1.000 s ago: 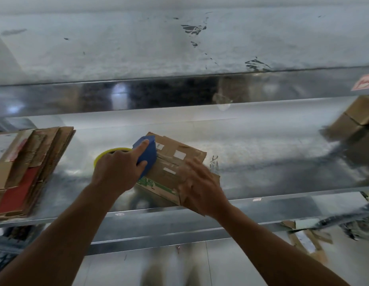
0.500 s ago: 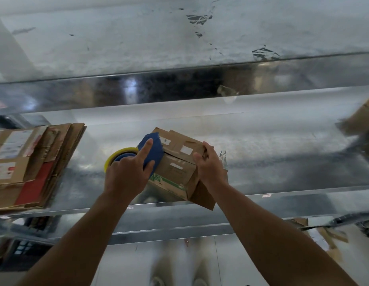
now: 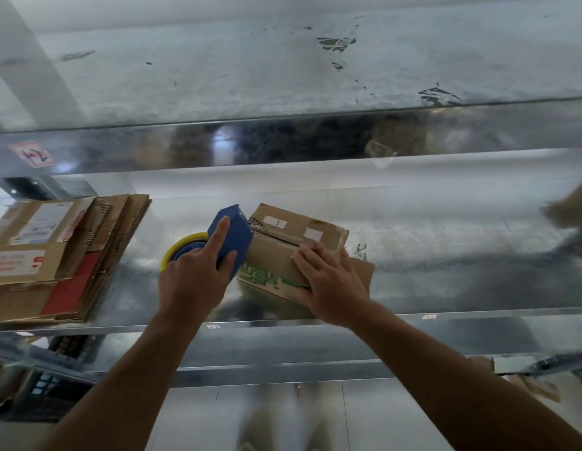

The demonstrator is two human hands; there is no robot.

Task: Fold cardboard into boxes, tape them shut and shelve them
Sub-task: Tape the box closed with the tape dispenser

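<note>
Our left hand (image 3: 188,284) had its grip clamped on the tape dispenser (image 3: 234,236), at the left end of the box (image 3: 276,258) on the shelf (image 3: 446,255). The seam (image 3: 283,238) ran rightward from it, towards our right hand (image 3: 332,284), which lay flat with fingers apart, pressing the top.

Small brown cardboard box (image 3: 293,252) on shelf, blue tape dispenser (image 3: 232,240) touching its left end
</note>
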